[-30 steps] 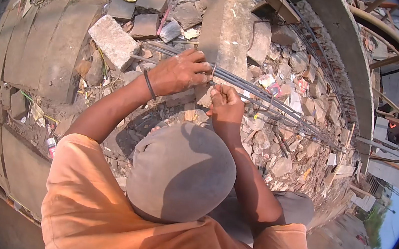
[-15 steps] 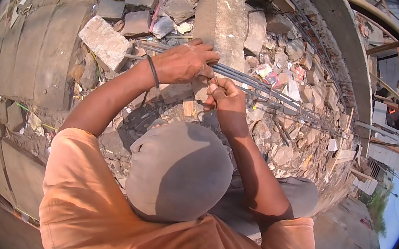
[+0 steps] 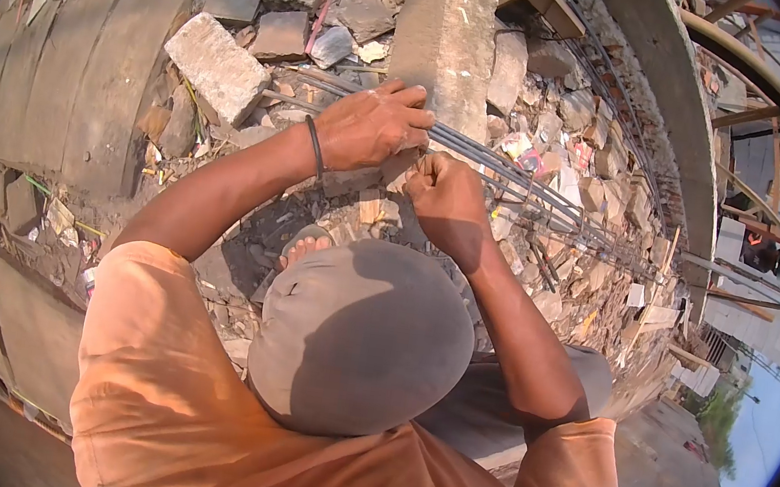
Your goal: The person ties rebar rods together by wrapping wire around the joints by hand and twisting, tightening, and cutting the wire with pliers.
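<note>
A bundle of long steel reinforcing bars [image 3: 508, 168] runs across the rubble, from near the pale block towards the right. My left hand [image 3: 376, 128], with a dark band at its wrist, lies over the bars with its fingers curled round them. Just right of it and slightly lower, my right hand [image 3: 450, 202] is closed in a pinch beside the bundle. Whatever sits between its fingertips is too small or hidden to make out. Thin cross ties or stirrups [image 3: 530, 191] show around the bars farther right.
My grey-clad knee [image 3: 363, 338] rises below my hands, with a bare foot [image 3: 306, 247] beyond it. A pale block [image 3: 216, 68] lies at left near concrete slabs [image 3: 117, 70]. A concrete beam [image 3: 446, 44] stands behind the bars. Broken bricks [image 3: 284, 36] surround everything.
My right hand has turned, its fingers curling more tightly with the knuckles upward. My left hand stays on the bars. The view has shifted slightly, and the foot shows more.
</note>
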The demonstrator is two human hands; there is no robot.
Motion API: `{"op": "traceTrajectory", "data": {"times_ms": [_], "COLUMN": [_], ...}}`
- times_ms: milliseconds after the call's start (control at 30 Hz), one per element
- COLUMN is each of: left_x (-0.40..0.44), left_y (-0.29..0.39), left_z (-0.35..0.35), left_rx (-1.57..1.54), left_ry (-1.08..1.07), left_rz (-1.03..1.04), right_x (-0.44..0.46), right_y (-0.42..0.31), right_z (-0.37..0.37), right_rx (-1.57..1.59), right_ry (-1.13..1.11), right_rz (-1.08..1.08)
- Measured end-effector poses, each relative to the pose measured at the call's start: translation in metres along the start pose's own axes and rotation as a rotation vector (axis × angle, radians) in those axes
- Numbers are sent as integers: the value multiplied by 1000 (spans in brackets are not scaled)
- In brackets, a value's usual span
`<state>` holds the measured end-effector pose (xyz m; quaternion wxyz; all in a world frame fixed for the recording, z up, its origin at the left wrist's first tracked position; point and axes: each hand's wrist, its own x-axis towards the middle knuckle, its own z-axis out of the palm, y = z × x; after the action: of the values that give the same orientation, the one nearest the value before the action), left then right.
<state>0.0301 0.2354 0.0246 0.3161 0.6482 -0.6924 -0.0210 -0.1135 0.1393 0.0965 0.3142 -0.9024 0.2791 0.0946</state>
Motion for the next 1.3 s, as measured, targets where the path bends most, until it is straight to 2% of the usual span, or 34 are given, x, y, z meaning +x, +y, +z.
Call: {"op": "traceTrajectory", "data": {"times_ms": [33,133,167,267,300,400,500,567,633,700,733,833,867,933,967,1033,1067,1167,1200,1300], "left_x": [0,-3,-4,-2,-2,2,5,9,13,15,16,19,20,26,25,23,22,28,34,24], "left_y": [0,1,-2,3,5,3,7,10,15,16,17,27,29,30,33,27,28,35,42,30], "left_z": [0,7,8,6,6,-1,-7,-7,-7,-1,1,1,1,1,-1,0,-1,-9,-13,-12], "left_rx": [-9,-46,-35,-49,-63,-67,-59,-34,-92,22,33,62,64,91,115,124,177,134,91,102], "left_ry": [-4,156,143,93,78,54,19,21,1,31,37,0,-14,-49,-66,-119,-140,-162,-139,-179], "left_rz": [-13,14,17,17,9,-7,-10,-3,-43,-17,-18,-99,-123,-114,-121,-126,-128,-170,-179,-191], "right_x": [6,23,20,28,35,30,12,-9,-34,-66,-83,-122,-128,-131,-126,-120,-120,-115,-118,-127], "right_y": [2,5,1,23,25,28,57,98,162,261,314,410,443,444,462,488,470,510,485,487], "right_z": [-12,-32,-33,-32,-35,-57,-111,-148,-170,-184,-176,-133,-108,-76,-63,-48,-61,-53,-71,-65], "right_rx": [-74,522,547,1024,1053,595,287,190,59,-64,-121,-285,-124,-466,-433,-618,-587,-711,-689,-594], "right_ry": [-89,-370,-373,-447,-534,-645,-712,-683,-559,-388,-296,-2,59,126,83,97,53,75,-31,30], "right_rz": [-29,308,334,510,511,375,235,330,419,490,480,473,456,401,430,412,406,253,287,283]}}
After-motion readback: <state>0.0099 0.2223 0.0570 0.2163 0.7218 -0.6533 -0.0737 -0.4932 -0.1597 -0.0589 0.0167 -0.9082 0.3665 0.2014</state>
